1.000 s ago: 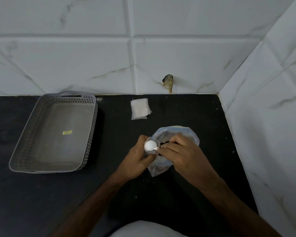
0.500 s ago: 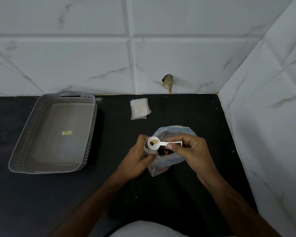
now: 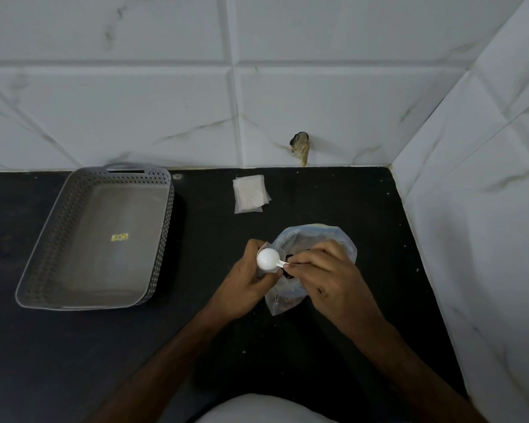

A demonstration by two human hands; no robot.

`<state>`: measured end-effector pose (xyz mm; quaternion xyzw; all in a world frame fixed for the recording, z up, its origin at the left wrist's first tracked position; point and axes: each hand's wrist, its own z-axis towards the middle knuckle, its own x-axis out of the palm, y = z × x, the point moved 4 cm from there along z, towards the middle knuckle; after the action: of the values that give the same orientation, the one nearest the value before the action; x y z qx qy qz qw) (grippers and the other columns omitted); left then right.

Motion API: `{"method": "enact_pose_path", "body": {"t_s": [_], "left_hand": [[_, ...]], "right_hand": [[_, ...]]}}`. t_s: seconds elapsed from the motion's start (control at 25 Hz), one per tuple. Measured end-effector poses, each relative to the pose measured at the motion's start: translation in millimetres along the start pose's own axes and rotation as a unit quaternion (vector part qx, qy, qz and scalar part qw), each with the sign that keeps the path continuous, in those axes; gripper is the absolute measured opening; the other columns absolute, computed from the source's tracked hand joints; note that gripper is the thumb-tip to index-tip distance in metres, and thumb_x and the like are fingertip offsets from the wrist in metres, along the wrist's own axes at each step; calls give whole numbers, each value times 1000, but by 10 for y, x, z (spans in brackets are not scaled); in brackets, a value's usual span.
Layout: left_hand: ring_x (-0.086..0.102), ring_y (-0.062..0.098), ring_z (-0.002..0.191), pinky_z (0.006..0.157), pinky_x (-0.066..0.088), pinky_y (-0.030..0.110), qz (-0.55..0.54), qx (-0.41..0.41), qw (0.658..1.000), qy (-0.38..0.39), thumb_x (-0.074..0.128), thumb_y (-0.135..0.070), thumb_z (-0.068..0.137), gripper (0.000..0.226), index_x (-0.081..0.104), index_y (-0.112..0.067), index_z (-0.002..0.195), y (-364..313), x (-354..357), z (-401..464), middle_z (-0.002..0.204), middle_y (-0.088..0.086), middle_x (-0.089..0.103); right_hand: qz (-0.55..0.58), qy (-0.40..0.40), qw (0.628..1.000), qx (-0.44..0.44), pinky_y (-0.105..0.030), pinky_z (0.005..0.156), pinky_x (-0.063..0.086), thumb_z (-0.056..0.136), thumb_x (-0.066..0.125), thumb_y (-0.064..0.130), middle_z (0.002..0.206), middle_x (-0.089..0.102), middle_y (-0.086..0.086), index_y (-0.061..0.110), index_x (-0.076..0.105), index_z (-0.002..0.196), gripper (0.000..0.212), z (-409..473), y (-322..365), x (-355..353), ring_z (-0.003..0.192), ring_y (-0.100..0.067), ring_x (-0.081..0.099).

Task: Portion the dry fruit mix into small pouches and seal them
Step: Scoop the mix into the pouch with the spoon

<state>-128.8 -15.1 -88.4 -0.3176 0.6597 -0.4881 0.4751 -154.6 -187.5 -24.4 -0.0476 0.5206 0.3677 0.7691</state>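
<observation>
I have the right hand [image 3: 327, 279] pinching the handle of the white scoop [image 3: 268, 259], its bowl turned over so the rounded back faces up; it sits right at the mouth of the small pouch [image 3: 264, 246] that my left hand [image 3: 247, 279] grips, though only a sliver of that pouch shows past the fingers; I take this as the tipping step, a scoopful going into the pouch, but I cannot see the contents fall. Both hands are close together, almost touching, over the big clear bag of dry fruit mix [image 3: 312, 239], which lies open on the black worktop [image 3: 318, 346] just behind and beneath them. A small stack of empty pouches [image 3: 249, 194] waits nearer the wall; the grey perforated tray [image 3: 98, 236] stands well apart on the left. Next, I judge, the scoop must be righted and either dipped into the bag again or set down; the pouch mouth then needs pressing flat to seal.
</observation>
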Motion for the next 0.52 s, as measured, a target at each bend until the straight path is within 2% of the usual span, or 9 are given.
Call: {"method": "enact_pose_path", "body": {"t_s": [0.08,0.12,0.16,0.24,0.32,0.36,0.4,0.44,0.52], "left_hand": [[64,16,100,84,57,41,-9,2,1000,4,66,-17,98,29,47,-18,119,4,2,-8,110,-1,61],[65,17,101,85,56,42,-11,1,1000,8,66,-17,98,29,47,-18,119,7,2,-7,110,-1,61],[65,17,102,85,56,43,-13,-1,1000,13,65,-19,98,28,47,-18,119,8,2,-6,111,-2,61],[64,15,105,87,56,42,-13,-3,1000,17,64,-21,98,28,47,-20,120,10,2,-7,113,-6,60],[63,14,106,87,55,39,-10,-3,1000,16,64,-22,98,28,47,-21,121,21,2,-11,113,-8,60],[63,14,106,86,55,37,-7,-2,1000,16,64,-22,98,28,47,-21,121,26,3,-12,112,-9,60],[63,13,104,85,55,34,-4,-1,1000,14,64,-22,98,27,48,-22,120,30,5,-17,111,-11,60],[62,13,102,83,55,31,-1,0,1000,12,64,-22,99,26,48,-22,119,32,6,-23,108,-13,59],[62,13,99,80,53,26,1,2,1000,14,65,-21,98,25,48,-22,118,39,11,-34,106,-15,58]], "right_hand": [[43,-17,998,43,-28,87,48,92,63,18,99,75,5,16,79,97,17,-16,-20,-16,99,-7,58],[113,-31,986,116,-29,88,50,90,68,14,96,75,8,17,79,96,13,-11,-63,-41,98,-5,62],[203,-42,954,215,-28,87,52,88,73,10,93,75,9,18,79,96,13,-12,-125,-62,95,-5,66],[360,-33,848,388,-26,81,56,85,76,4,91,76,6,18,79,95,18,-40,-230,-67,89,-8,71],[463,-28,748,476,-27,79,53,85,75,3,91,76,0,15,80,94,16,-123,-368,-58,85,-12,69],[492,-29,709,505,-30,80,52,85,74,3,91,76,-3,13,80,93,15,-156,-446,-67,85,-15,67],[497,-32,690,525,-33,81,52,85,74,3,91,76,-4,13,79,93,14,-187,-520,-92,85,-17,67],[464,-27,708,532,-33,82,53,86,73,3,91,76,-1,15,79,92,14,-218,-603,-120,86,-15,68],[308,22,799,515,-25,79,51,87,74,7,88,74,10,22,76,90,15,-257,-746,-112,86,0,68]]}}
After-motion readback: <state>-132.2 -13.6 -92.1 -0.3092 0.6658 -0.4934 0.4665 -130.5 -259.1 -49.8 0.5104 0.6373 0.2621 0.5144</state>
